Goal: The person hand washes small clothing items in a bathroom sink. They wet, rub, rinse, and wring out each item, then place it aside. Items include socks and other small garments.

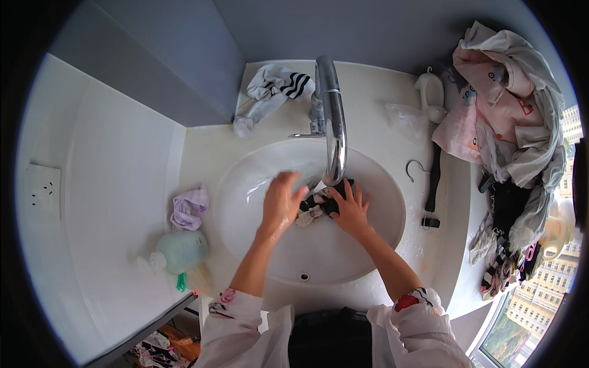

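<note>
In the white oval sink (317,257) lies a small wet bundle of black and light patterned cloth (310,214). Water runs onto it from the chrome tap (338,138). My right hand (350,208) rests palm down on the dark side of the bundle, its fingers spread. On the bundle's other side, my left hand (281,202) is raised over the basin, slightly blurred. Its thumb and fingers are apart, and I see nothing held in it. Part of the cloth is hidden under my right hand and the tap spout.
White socks with black stripes (278,89) lie behind the sink. At left are a lilac cloth (189,207) and a pale green pump bottle (181,252). A black hanger (434,179) lies at right, beside piled pink and grey fabric (501,106) on a ledge.
</note>
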The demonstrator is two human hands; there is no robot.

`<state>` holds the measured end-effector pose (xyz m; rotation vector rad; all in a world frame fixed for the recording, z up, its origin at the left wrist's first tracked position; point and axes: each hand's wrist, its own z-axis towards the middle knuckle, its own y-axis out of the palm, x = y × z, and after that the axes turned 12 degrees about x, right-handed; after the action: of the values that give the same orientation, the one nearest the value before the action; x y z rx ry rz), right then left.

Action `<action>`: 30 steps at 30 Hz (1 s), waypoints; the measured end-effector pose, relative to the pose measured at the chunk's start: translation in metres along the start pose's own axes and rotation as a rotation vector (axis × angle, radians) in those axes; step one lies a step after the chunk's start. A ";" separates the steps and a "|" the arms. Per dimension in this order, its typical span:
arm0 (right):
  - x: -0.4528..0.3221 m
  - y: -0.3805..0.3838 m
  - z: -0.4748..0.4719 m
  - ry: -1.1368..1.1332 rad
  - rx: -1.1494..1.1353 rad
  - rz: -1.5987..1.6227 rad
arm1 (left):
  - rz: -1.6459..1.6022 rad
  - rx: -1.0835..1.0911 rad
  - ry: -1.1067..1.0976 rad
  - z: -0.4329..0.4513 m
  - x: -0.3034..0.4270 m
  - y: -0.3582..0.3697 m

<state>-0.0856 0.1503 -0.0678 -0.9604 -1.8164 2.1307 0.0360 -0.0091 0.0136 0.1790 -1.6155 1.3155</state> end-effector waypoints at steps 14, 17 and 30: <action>-0.014 -0.029 0.005 0.020 0.222 0.462 | 0.721 0.156 0.272 0.199 -0.031 -0.003; -0.017 -0.046 -0.001 0.005 0.250 0.514 | 0.387 0.499 0.248 0.188 -0.034 -0.029; -0.006 -0.033 0.002 0.190 0.313 0.517 | -1.221 0.144 -0.546 -0.005 0.028 -0.046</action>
<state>-0.0906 0.1532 -0.0351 -1.6086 -1.1855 2.3963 0.0553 -0.0105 0.0639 1.4517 -1.3668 0.4014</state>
